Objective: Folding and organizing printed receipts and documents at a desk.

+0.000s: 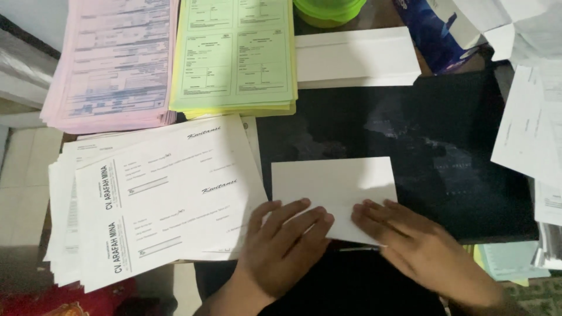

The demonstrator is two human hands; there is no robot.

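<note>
Pressing down on a white folded sheet (332, 186), we note both hands flat on its near edge. The sheet lies on a black mat (445, 146) at the middle of the table, its long side toward us.

Item, left hand (281, 248): palm down, fingers spread, fingertips on the sheet's lower left part; the grip is released, nothing clasped. Its outer side also lies just beside the stack at left.

Item, right hand (410, 243): palm down, fingers together, tips on the sheet's lower right corner; the grip is likewise released, resting rather than grasping.

Item, white printed forms (158, 199): a fanned stack left of the sheet, slightly tilted, touching the mat's left edge.

Item, pink forms (111, 64): a stack at the far left, behind the white forms.

Item, pale green forms (234, 55): a stack just beside the pink one, to its right.

Item, white envelopes (354, 55): a low pile at the far side of the mat, beside the green forms.

Item, green round lid (328, 10): at the top edge, partly out of view.

Item, blue packet (436, 35): at upper right, beyond the envelopes.

Item, loose white papers (530, 129): overlapping the mat's right edge.
</note>
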